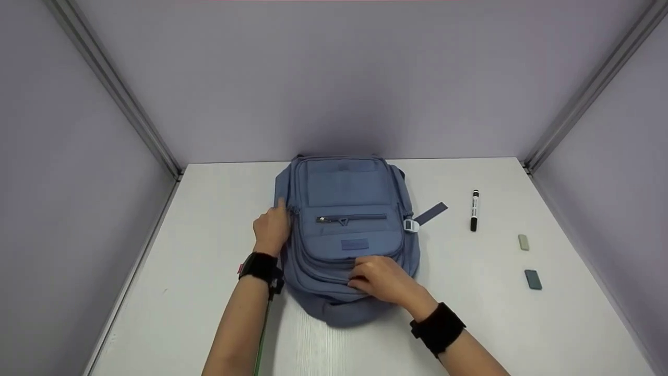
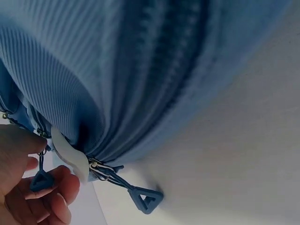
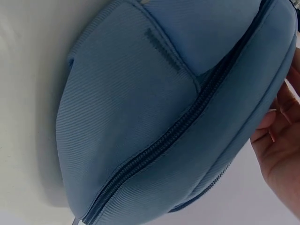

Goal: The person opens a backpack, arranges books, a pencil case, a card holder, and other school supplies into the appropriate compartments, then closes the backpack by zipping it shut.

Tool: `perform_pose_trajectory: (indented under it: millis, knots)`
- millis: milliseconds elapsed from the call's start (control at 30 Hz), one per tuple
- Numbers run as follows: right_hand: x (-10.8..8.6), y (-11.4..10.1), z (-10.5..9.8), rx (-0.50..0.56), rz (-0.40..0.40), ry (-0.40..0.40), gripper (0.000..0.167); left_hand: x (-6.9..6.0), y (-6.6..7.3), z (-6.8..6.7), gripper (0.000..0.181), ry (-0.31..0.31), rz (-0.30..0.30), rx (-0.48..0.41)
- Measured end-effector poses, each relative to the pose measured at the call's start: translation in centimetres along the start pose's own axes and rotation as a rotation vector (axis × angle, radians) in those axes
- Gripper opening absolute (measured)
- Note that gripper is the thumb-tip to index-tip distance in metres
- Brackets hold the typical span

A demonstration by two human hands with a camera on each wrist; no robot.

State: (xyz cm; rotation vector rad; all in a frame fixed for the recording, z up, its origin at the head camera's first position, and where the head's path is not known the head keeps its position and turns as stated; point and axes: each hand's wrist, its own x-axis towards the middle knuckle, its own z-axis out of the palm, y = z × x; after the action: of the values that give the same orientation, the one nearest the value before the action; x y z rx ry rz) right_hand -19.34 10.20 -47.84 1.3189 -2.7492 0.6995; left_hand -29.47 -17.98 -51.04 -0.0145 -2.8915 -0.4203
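Note:
A blue backpack (image 1: 347, 188) lies on the white table, its front facing up. At its left side my left hand (image 1: 271, 227) has the thumb and fingers around a zipper pull (image 2: 42, 180) with a triangular loop. A second zipper pull (image 2: 146, 199) hangs beside it in the left wrist view. My right hand (image 1: 383, 279) grips the lower front edge of the bag with bent fingers. In the right wrist view its fingertips (image 3: 267, 121) are against the fabric, beside a long dark zipper (image 3: 159, 147); part of that hand is out of frame.
A white buckle (image 1: 411, 225) and a dark strap (image 1: 432, 213) stick out at the bag's right side. Farther right on the table (image 1: 209, 209) lie a marker (image 1: 474, 210), a pale green block (image 1: 523, 242) and a dark green block (image 1: 533, 279). Grey panels (image 1: 339, 78) enclose the table.

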Motion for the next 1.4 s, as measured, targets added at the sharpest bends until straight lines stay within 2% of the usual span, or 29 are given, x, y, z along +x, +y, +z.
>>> perform_pose_trajectory:
  millis: [100, 267, 400, 567, 667, 833, 967, 1067, 1233, 1400]
  knots:
    - [-0.1, 0.2, -0.2, 0.014, 0.021, 0.021, 0.008, -0.2, -0.2, -0.1, 0.034, -0.029, 0.002, -0.030]
    - [-0.2, 0.7, -0.5, 0.006, 0.025, 0.098, 0.008, -0.4, -0.5, 0.1, 0.041, 0.056, 0.091, -0.038]
    - [-0.2, 1.0, -0.6, 0.022, 0.048, 0.135, 0.007, -0.4, -0.4, 0.0, 0.033, 0.096, 0.143, -0.031]
    - [-0.2, 1.4, -0.6, 0.049, 0.071, 0.168, 0.007, -0.1, -0.2, -0.4, 0.020, 0.095, 0.170, -0.033]
    - [-0.2, 1.9, -0.6, 0.034, 0.071, 0.209, 0.008, 0.0, -0.1, -0.6, 0.017, 0.085, 0.166, -0.039]
    - [-0.2, 2.9, -0.7, -0.045, 0.131, 0.251, 0.025, 0.0, -0.1, -1.0, 0.010, 0.102, 0.180, -0.105]
    - [-0.3, 3.7, -0.8, -0.061, 0.200, 0.224, 0.052, -0.3, 0.0, -1.3, 0.006, 0.102, 0.219, -0.179]
    - [-0.3, 3.9, -0.8, -0.042, 0.230, 0.169, 0.065, -0.7, 0.2, -1.4, 0.013, 0.054, 0.218, -0.229]
    - [-0.1, 3.8, -0.5, -0.042, 0.249, 0.083, 0.067, -1.3, 0.2, -1.0, 0.021, 0.005, 0.218, -0.222]
    - [0.4, 3.8, -0.1, -0.112, 0.251, 0.052, 0.060, -1.4, 0.3, -0.5, 0.018, 0.039, 0.225, -0.199]
